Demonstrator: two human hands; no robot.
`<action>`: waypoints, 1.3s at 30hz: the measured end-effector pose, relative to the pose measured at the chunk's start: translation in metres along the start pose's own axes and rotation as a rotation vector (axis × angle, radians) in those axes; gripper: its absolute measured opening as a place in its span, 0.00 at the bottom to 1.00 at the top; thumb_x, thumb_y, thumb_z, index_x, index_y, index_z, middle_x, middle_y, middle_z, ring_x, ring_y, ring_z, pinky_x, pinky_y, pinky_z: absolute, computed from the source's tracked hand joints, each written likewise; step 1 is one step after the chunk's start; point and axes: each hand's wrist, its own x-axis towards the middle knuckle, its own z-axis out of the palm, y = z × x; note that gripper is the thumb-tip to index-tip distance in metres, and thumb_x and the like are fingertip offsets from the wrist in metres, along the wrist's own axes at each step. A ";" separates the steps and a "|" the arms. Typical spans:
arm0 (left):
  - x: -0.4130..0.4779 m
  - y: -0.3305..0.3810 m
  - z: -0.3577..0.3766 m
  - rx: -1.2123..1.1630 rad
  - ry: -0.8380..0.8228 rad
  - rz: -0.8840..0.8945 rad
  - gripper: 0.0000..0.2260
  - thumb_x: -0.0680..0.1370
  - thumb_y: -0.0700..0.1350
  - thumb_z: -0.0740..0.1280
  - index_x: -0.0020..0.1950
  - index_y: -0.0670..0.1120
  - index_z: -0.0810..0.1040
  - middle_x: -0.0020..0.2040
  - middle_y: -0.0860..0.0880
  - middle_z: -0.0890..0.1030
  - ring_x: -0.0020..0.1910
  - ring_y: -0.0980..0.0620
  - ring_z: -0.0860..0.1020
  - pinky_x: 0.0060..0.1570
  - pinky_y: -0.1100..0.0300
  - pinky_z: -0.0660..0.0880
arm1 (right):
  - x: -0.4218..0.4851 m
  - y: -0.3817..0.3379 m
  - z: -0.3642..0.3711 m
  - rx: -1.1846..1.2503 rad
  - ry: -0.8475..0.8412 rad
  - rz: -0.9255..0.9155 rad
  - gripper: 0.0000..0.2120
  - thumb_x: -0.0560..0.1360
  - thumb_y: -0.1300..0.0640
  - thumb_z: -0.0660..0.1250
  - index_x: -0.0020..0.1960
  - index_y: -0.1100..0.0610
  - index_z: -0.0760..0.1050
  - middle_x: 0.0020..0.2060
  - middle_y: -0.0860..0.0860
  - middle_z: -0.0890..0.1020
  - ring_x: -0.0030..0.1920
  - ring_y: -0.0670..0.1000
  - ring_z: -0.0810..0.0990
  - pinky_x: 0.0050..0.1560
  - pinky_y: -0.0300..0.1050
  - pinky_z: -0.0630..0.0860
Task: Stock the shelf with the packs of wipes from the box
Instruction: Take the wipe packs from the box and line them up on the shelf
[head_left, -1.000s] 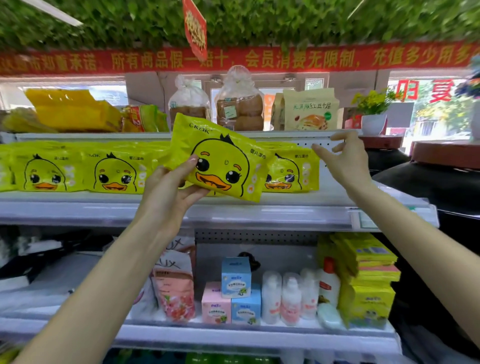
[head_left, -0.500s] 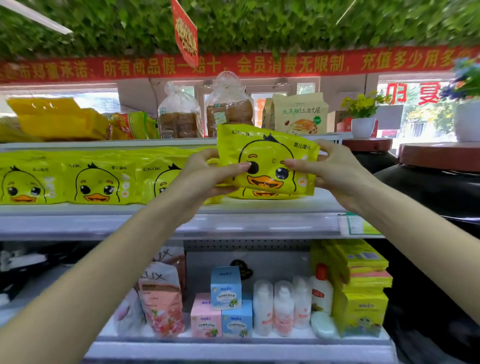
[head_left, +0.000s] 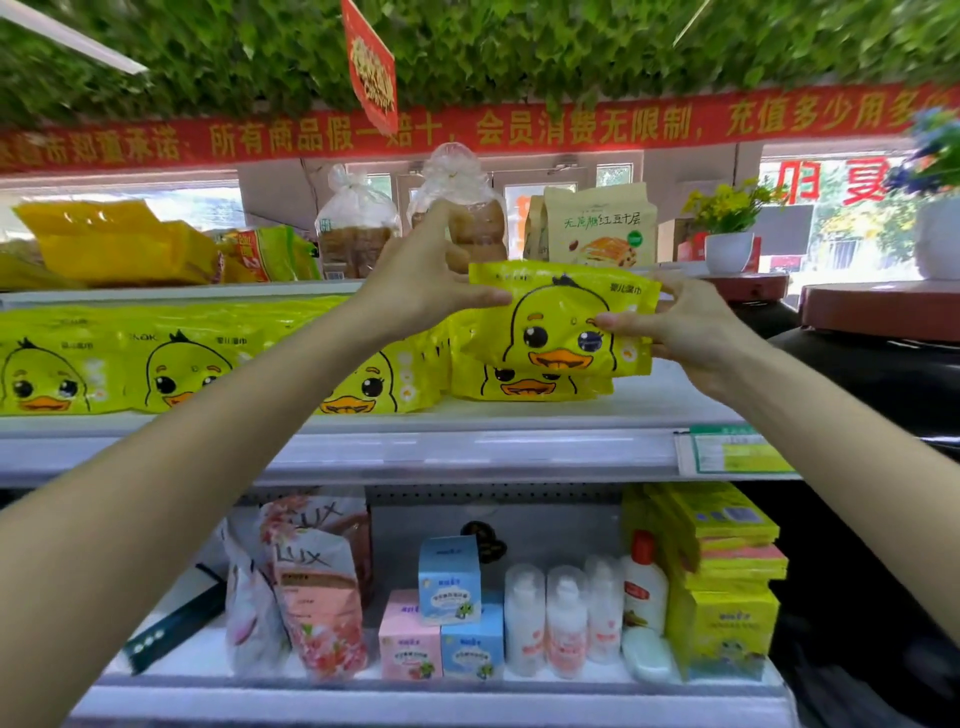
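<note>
Left fingers (head_left: 483, 299) are pinched on the left edge of a yellow duck-faced pack of wipes (head_left: 558, 322), thumb on the front, the rest curled behind. Over on the other side, the right fingers (head_left: 618, 323) do the same: thumb pressed on the duck's face, the others wrapped round the pack's right edge. So the left hand (head_left: 421, 280) and the right hand (head_left: 691, 332) have it between them, face out and tipped slightly down to the right.

The pack sits at the right end of the middle shelf (head_left: 467, 447), right over another duck pack (head_left: 524, 387) lying there. Whether it touches that one, I can't tell. To the left, a row of the same packs (head_left: 182, 364) runs along the shelf, faces forward. A green price label (head_left: 737, 452) is on the shelf's front edge, under the right forearm.

Down below on the lower shelf are Lux pouches (head_left: 317, 587), small pink and blue boxes (head_left: 449, 587), white bottles (head_left: 566, 613) and a yellow stack (head_left: 722, 571). Up top, bagged bread (head_left: 356, 228) stands behind the left hand.
</note>
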 end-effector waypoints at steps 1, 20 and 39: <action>0.002 -0.003 0.001 0.081 -0.012 0.029 0.37 0.67 0.53 0.78 0.70 0.47 0.64 0.62 0.46 0.77 0.58 0.48 0.77 0.55 0.55 0.74 | 0.001 0.006 0.002 -0.029 0.009 0.002 0.19 0.64 0.63 0.77 0.54 0.56 0.77 0.39 0.52 0.85 0.36 0.48 0.84 0.41 0.49 0.81; 0.022 -0.024 0.023 0.686 -0.394 0.077 0.48 0.65 0.66 0.73 0.78 0.52 0.55 0.77 0.47 0.62 0.74 0.44 0.63 0.70 0.48 0.62 | 0.011 0.014 0.006 -0.744 0.072 -0.241 0.35 0.66 0.47 0.78 0.68 0.52 0.67 0.65 0.55 0.68 0.66 0.55 0.67 0.62 0.48 0.65; 0.060 -0.030 0.045 0.869 -0.660 0.011 0.60 0.58 0.71 0.73 0.79 0.54 0.43 0.78 0.49 0.57 0.76 0.44 0.59 0.74 0.43 0.56 | 0.043 -0.005 0.041 -1.379 -0.379 -0.262 0.59 0.60 0.34 0.76 0.78 0.50 0.46 0.77 0.50 0.56 0.76 0.54 0.54 0.73 0.53 0.57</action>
